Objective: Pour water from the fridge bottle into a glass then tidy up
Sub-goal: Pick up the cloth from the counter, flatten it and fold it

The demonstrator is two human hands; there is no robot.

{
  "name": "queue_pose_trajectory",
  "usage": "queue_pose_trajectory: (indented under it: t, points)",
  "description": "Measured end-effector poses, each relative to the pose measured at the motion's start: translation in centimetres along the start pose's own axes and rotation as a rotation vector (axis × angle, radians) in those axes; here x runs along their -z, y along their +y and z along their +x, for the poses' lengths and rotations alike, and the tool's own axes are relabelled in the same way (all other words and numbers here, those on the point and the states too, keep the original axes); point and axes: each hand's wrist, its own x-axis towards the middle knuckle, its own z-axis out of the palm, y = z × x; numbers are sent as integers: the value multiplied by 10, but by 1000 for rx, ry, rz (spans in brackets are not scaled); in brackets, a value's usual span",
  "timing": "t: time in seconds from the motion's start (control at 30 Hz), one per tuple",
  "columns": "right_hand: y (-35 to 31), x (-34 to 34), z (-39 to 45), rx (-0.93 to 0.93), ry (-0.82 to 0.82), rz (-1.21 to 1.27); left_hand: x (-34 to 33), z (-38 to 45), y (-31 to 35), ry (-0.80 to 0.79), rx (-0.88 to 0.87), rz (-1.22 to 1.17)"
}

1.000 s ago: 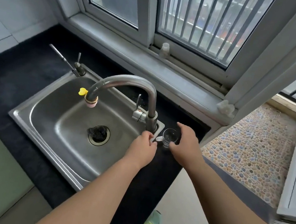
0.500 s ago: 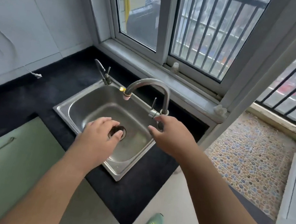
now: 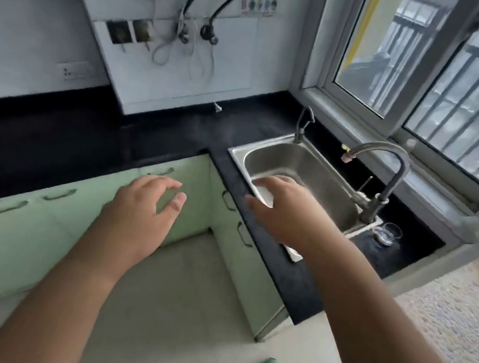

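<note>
Head view | glass (image 3: 387, 233) stands on counter (image 3: 176, 137) beside sink (image 3: 306, 160) | left hand (image 3: 141, 213), right hand (image 3: 283, 209) loosely spread, holding nothing | no bottle visible; pouring apparently remains

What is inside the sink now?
The sink basin looks bare metal where visible. The right hand covers its front part, so the drain cannot be seen.

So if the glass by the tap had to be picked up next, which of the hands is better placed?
Probably the right hand. It hangs empty above the sink, on the same side as the glass standing on the counter past the tap. The left hand is over by the green cabinets, farther off.
</note>
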Motion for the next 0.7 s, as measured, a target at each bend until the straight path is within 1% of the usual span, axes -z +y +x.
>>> queue_pose_trajectory:
  t: [0.23, 0.4, 0.57, 0.7]
  points:
    - [-142, -60, 14, 334, -171, -79, 67, -73, -107, 193, 265, 8]
    - [-230, -120, 29, 555, -359, -101, 96, -122, -177, 298, 487, -10]
    - [-313, -176, 50, 781, -517, -87, 126, -158, -221, 411, 731, 25]
    - [-373, -206, 77, 949, -627, -94, 141, -165, -240, 510, 926, 47]
